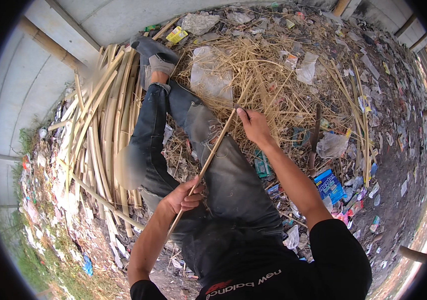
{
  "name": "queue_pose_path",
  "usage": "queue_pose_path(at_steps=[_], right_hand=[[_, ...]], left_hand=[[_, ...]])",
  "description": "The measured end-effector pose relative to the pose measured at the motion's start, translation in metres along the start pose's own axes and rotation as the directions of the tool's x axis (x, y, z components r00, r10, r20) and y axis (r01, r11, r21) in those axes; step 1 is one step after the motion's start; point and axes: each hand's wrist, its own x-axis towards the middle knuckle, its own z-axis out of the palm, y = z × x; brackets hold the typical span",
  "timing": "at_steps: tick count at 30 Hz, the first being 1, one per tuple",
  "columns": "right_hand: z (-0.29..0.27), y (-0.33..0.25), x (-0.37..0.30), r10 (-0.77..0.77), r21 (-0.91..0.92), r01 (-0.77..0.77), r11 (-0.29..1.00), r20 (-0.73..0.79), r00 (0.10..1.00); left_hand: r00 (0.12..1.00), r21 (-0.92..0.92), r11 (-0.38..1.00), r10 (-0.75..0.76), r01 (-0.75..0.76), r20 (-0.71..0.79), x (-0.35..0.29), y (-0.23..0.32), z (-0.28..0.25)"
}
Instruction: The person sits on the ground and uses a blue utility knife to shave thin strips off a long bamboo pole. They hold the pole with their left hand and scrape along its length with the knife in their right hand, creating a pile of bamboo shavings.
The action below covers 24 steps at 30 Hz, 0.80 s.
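A long, thin bamboo strip (218,143) lies slantwise across my legs, its far end over a heap of pale shavings (268,75). My left hand (185,195) is wrapped round the strip near my lap. Farther along it, my right hand (254,126) is closed with the thumb pressed against the strip. A small dark spot shows at that thumb tip; I cannot make out whether it is a blade. To the right of my right hand a long knife (315,131) with a dark blade rests on the littered ground, touched by neither hand.
A thick stack of split bamboo lengths (108,125) lies on my left, beside my outstretched leg. Several thin strips (358,112) lie at the right. A blue packet (329,186) and scattered plastic litter the ground. A grey wall (33,75) stands at the far left.
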Motion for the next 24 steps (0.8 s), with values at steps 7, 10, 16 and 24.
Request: queue_pose_path(at_steps=[7, 10, 16, 24], right_hand=[[0.004, 0.004, -0.030, -0.103, -0.006, 0.106, 0.994, 0.177, 0.979], [0.027, -0.019, -0.072, -0.235, -0.054, 0.269, 0.962, 0.347, 0.908], [0.018, -0.011, -0.062, -0.103, 0.135, 0.074, 0.988, 0.227, 0.968], [0.005, -0.044, -0.040, 0.226, 0.631, -0.437, 0.641, 0.389, 0.893]], left_hand=[[1.000, 0.048, 0.999, 0.018, -0.018, -0.003, 0.000, -0.006, 0.001], [1.000, -0.052, 0.998, 0.030, -0.030, 0.008, 0.019, 0.012, 0.009], [1.000, -0.032, 0.999, 0.031, -0.031, -0.004, 0.022, 0.018, 0.002], [0.993, 0.218, 0.976, 0.053, -0.028, -0.105, 0.020, 0.021, 0.025]])
